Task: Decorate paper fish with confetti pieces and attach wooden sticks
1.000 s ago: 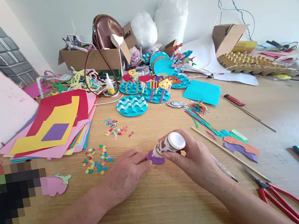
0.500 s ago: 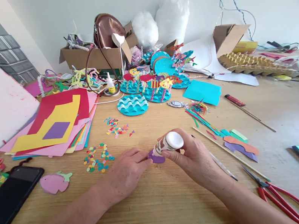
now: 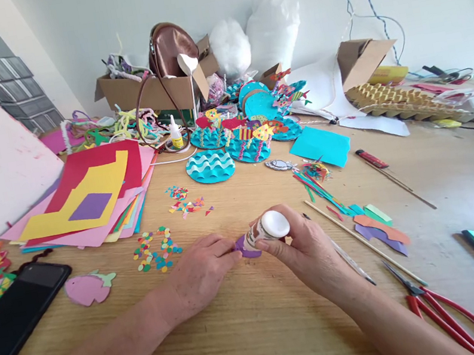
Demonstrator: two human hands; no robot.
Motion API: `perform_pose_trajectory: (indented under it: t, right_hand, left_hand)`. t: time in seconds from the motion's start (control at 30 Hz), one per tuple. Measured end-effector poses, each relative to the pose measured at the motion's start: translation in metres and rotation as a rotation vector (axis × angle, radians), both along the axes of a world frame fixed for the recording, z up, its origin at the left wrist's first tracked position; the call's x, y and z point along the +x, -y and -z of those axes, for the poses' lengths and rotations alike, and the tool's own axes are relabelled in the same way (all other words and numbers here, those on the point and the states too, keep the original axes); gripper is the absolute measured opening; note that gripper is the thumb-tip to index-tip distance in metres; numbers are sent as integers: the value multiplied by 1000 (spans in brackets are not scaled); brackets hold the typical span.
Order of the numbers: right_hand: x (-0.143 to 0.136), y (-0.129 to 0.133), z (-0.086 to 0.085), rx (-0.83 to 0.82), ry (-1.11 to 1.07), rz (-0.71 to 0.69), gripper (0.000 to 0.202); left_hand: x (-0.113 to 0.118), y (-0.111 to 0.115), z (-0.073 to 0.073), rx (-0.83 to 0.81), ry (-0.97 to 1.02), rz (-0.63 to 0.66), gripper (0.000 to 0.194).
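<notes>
My right hand [image 3: 295, 240] is wrapped round a white glue bottle [image 3: 268, 227], tipped upside down with its base towards me. Its lower end meets a small purple paper cutout [image 3: 249, 252] flat on the table; the nozzle is hidden. From the other side my left hand [image 3: 209, 267] grips the cutout's left end, fingertips close together. A pink paper fish [image 3: 87, 288] with a green tail lies to the left. Between it and the blue wavy disc [image 3: 210, 166] are colourful paper dots [image 3: 158, 248] and small paper scraps [image 3: 187, 208].
Red-handled scissors [image 3: 424, 291], a wooden stick [image 3: 360, 238] and a pen [image 3: 354, 264] lie right of my hand. A black phone [image 3: 19, 317] is at the left, below stacked coloured paper [image 3: 45, 203]. Decorated blue discs [image 3: 248, 148] and a cardboard box [image 3: 177, 92] stand behind.
The glue bottle has shifted very slightly to the left in my right hand. My left hand stays at the purple cutout.
</notes>
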State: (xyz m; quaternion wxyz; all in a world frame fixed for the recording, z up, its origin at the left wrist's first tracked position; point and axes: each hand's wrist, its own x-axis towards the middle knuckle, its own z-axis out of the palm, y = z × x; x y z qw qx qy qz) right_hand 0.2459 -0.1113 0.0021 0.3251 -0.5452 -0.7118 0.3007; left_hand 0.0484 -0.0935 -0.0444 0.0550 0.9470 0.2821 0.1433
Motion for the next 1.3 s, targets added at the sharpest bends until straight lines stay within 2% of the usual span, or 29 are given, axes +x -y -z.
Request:
perform_pose_trajectory:
  t: [0.4, 0.63, 0.83, 1.3]
  right_hand:
    - [0, -3, 8, 39, -49, 3, 19]
    - [1, -3, 8, 26, -72, 18, 20]
    - [-1, -5, 11, 38, -87, 0, 19]
    - [-1, -1, 0, -1, -18, 6, 21]
  left_hand:
    - [-1, -1, 5, 13, -11, 5, 26]
    - [-1, 0, 1, -3, -14, 4, 27]
    - [-1, -1, 3, 1, -7, 17, 27]
    - [0, 1, 2, -8, -23, 6, 25]
